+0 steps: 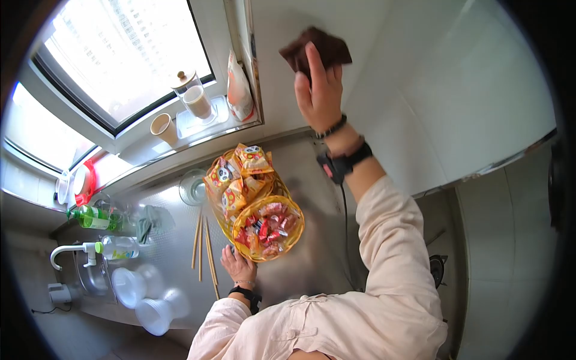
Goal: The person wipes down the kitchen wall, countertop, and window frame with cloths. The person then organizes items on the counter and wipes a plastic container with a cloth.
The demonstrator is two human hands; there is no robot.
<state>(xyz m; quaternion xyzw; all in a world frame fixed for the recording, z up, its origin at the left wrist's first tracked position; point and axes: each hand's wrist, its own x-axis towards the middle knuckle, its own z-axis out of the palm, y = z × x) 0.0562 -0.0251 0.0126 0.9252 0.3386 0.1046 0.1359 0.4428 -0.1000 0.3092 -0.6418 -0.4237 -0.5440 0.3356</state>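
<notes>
Up on the white wall panel, my right hand (322, 96) presses a dark brown cloth (330, 49) flat, fingers bent over it. My left hand (237, 266) lies low on the metal counter with its fingers spread, beside a small yellow basket (296, 240). Whether its fingertips touch the basket's rim, I cannot tell. Red-wrapped sweets (271, 228) fill that basket. Directly behind it, a larger yellow basket (223, 227) holds several orange snack packets (235, 177). Wooden chopsticks (210, 252) lie just left of my left hand.
A glass bowl (193, 187) stands left of the baskets. Green bottles (96, 218), a grey-green cloth (155, 223), plastic tubs (153, 315) and a white tap (69, 248) are at the left. The sill holds a paper cup (163, 127) and a lidded glass jar (197, 102). A black cable (346, 228) crosses the counter.
</notes>
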